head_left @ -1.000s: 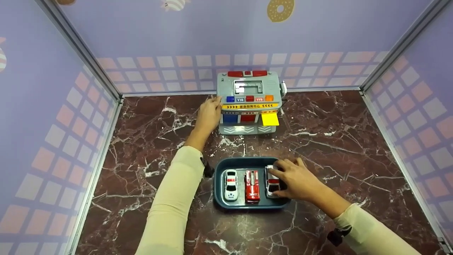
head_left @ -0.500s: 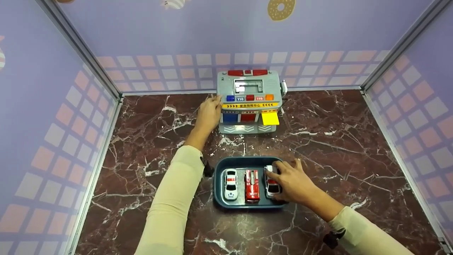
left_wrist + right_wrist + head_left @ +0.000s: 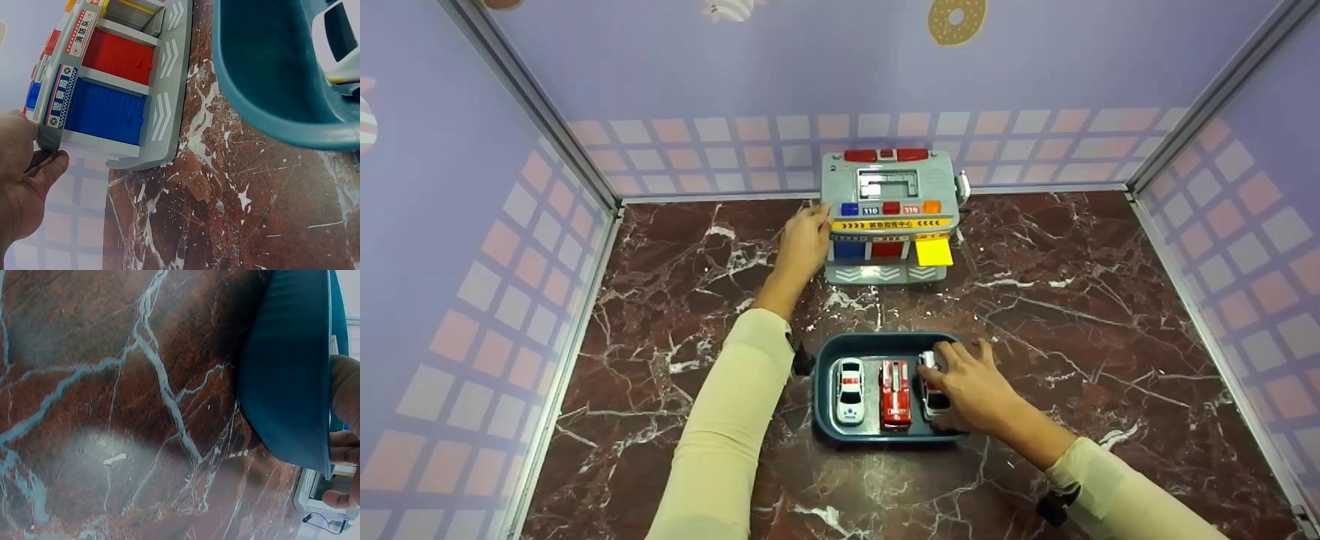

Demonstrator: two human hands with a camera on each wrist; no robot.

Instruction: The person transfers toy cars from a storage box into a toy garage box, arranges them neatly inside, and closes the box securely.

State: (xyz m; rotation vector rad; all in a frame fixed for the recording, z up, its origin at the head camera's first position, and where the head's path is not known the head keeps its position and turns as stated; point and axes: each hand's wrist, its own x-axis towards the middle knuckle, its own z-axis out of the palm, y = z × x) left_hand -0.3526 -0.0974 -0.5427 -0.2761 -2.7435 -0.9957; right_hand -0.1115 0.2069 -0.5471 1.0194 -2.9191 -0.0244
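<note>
A grey toy emergency station (image 3: pixel 889 224) stands by the back wall, with blue and red doors and a raised yellow door. My left hand (image 3: pixel 804 244) grips its left side; the left wrist view shows the fingers (image 3: pixel 50 171) at the roof's corner. Nearer to me lies a dark teal tray (image 3: pixel 877 342) holding toy vehicles. Over its right end, my right hand (image 3: pixel 976 384) holds a white toy car (image 3: pixel 936 403) with red markings, partly covered by the fingers. Its fingertips are mostly hidden by the tray wall (image 3: pixel 287 377) in the right wrist view.
A white toy police car (image 3: pixel 850 391) sits at the tray's left, and a red toy fire truck (image 3: pixel 895 397) in its middle. Purple patterned panels enclose the dark red marbled tabletop (image 3: pixel 682 292) at the back and both sides. A white handset-like part (image 3: pixel 963 186) hangs on the station's right side.
My right hand has shifted slightly left over the toy car, covering more of its right side. The left hand and the station stay in place.
</note>
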